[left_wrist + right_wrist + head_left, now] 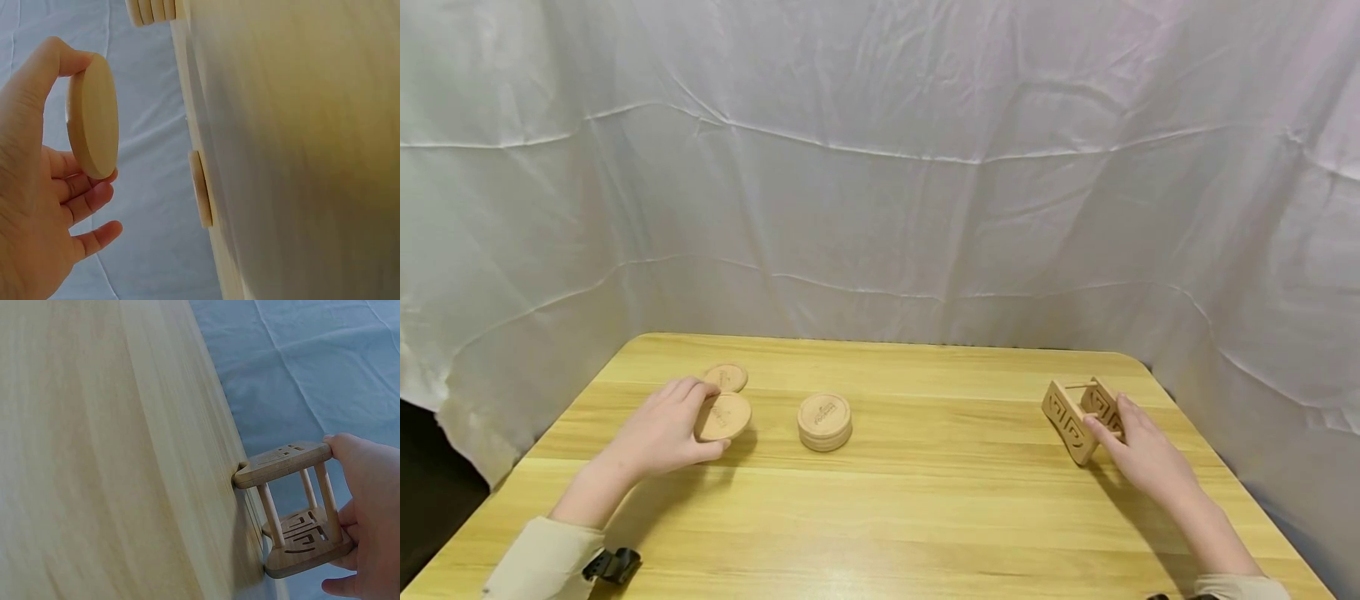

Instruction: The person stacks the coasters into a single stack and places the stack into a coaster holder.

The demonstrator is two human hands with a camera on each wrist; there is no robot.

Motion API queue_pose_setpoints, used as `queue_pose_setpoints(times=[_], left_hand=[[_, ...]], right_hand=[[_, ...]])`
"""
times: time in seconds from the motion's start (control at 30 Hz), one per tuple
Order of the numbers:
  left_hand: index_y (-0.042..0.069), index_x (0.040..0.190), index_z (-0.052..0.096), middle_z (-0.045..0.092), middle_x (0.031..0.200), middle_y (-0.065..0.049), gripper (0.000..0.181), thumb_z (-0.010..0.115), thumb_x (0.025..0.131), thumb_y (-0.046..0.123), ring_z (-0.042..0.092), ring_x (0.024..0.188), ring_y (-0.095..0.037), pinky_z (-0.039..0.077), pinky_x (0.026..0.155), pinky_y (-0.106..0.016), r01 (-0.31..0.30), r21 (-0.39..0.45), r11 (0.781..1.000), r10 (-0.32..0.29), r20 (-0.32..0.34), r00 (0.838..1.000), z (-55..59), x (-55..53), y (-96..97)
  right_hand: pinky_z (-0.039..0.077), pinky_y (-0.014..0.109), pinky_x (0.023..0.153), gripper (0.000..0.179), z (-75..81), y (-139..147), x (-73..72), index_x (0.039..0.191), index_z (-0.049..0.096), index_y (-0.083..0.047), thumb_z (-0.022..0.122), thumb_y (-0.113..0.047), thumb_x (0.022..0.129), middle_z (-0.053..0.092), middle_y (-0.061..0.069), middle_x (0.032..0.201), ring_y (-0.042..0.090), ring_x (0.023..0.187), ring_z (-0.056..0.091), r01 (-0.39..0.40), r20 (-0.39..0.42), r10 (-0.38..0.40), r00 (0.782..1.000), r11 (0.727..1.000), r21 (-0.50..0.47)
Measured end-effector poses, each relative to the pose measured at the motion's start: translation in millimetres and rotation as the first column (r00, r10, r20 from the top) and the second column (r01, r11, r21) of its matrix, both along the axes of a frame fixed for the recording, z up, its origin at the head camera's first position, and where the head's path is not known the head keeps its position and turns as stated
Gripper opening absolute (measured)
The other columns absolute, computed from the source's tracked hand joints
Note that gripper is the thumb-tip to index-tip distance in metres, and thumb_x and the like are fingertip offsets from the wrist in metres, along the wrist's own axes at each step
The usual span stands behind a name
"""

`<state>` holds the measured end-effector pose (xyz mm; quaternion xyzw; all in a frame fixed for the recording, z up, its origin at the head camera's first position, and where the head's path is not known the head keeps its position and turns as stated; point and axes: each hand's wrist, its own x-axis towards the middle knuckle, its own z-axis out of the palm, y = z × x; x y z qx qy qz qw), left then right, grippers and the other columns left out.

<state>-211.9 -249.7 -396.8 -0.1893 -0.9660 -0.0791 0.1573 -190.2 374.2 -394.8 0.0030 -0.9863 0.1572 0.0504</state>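
Note:
My left hand (662,429) pinches a round wooden coaster (724,417) by its edges, thumb on one side and fingers on the other. In the left wrist view the held coaster (100,119) is raised off the table. Another coaster (727,377) lies flat just behind it. To the right of the left hand stands a stack of coasters (824,417), the top one engraved. My right hand (1153,458) grips a wooden coaster holder (1067,421) with cut-out side panels joined by dowels. Its feet meet the tabletop in the right wrist view, where the holder (294,544) shows nothing inside.
The wood-grain table (940,500) has rounded far corners. A pale, wrinkled curtain (880,208) hangs behind it and along both sides. A black wrist strap (612,567) is at the left sleeve.

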Motion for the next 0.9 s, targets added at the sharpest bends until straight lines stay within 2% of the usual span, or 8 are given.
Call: queue_pose_setpoints(times=[0.3,0.6,0.9], left_hand=[[0.011,0.114,0.049,0.052,0.115,-0.007,0.073,0.069,0.06,0.056,0.045,0.108,-0.026,0.039,0.086,-0.048,0.019,-0.01,1.0,-0.019,-0.011,1.0,2.6,-1.8,10.6],[0.011,0.113,0.05,0.047,0.121,-0.005,0.071,0.07,0.059,0.054,0.043,0.113,-0.026,0.038,0.088,-0.048,0.072,0.005,0.997,-0.072,-0.038,0.997,4.5,-7.8,25.4],[0.01,0.112,0.051,0.05,0.111,-0.003,0.072,0.07,0.059,0.055,0.044,0.109,-0.022,0.038,0.091,-0.045,0.119,-0.002,0.993,-0.118,-0.058,0.991,6.7,-14.3,40.6]], right_hand=[[0.021,0.067,0.094,0.084,1.0,-1.0,0.5,0.142,-0.001,0.003,0.029,-0.057,0.09,0.011,0.034,0.142,0.053,0.124,0.02,0.009,0.009,-0.009,1.0,1.0,0.002],[0.02,0.068,0.093,0.085,1.4,-0.7,0.9,0.141,-0.003,0.002,0.028,-0.058,0.09,0.01,0.034,0.142,0.054,0.124,0.019,0.014,0.008,-0.014,1.0,1.0,-0.001],[0.02,0.067,0.094,0.084,0.8,-0.1,0.5,0.142,-0.004,0.001,0.028,-0.057,0.09,0.009,0.033,0.143,0.053,0.125,0.018,0.016,0.017,-0.016,1.0,1.0,-0.004]])
